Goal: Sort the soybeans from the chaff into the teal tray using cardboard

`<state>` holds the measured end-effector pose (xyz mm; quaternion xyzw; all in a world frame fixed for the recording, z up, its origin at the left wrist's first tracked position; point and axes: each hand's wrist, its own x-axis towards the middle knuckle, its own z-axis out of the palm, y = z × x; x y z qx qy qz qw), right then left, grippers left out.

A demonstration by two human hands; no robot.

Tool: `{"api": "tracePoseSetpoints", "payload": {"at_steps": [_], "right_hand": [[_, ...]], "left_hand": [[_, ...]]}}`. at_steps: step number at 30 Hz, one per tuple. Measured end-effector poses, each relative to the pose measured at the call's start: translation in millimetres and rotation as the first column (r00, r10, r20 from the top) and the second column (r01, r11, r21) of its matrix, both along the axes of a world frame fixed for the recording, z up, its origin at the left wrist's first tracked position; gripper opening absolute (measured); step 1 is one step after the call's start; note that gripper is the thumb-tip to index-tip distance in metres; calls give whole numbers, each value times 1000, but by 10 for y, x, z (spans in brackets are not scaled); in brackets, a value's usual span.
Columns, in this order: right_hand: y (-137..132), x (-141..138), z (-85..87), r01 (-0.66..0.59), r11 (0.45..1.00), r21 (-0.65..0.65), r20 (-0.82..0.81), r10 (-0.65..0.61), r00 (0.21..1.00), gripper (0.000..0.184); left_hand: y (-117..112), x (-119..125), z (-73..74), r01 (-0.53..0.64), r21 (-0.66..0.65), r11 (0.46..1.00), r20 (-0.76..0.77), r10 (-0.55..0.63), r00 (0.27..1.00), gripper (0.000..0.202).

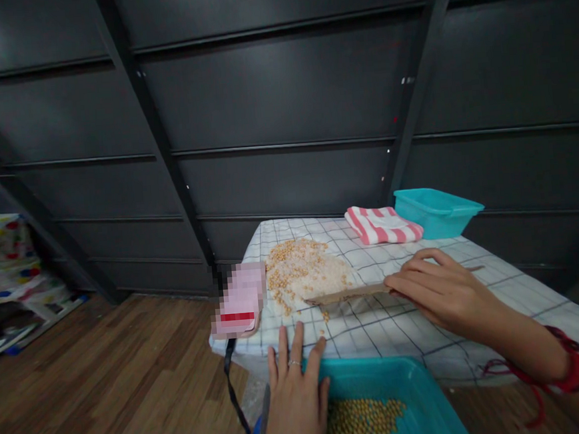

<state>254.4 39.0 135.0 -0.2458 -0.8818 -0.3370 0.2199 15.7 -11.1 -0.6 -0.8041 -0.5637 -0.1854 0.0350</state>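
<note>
My right hand (pixel 440 292) is closed around a long, thin strip of brown cardboard (pixel 348 295), held nearly level over the table. Its left end lies at the near edge of a spread of white rice mixed with yellow beans (pixel 304 269). My left hand (pixel 298 390) is open, palm down, fingers apart, at the table's near edge beside the rim of a turquoise basin (pixel 376 367). Yellow beans (pixel 360 422) cover part of the basin's floor. A few loose beans (pixel 326 316) are on the cloth between my left fingertips and the cardboard.
A checked white cloth (pixel 403 328) covers the table. At its back stand a folded pink-striped towel (pixel 383 224) and a second turquoise basin (pixel 434 212). A pink, blurred-out flat object (pixel 240 298) with a black strap lies at the left edge. Dark panelled wall (pixel 280 97) rises behind.
</note>
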Motion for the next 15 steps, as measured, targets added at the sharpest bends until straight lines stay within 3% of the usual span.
{"api": "tracePoseSetpoints", "payload": {"at_steps": [15], "right_hand": [[-92,-30,19,-2,999,-45,12,2,1000,21]], "left_hand": [[-3,45,69,-20,0,1000,-40,20,999,48]]}}
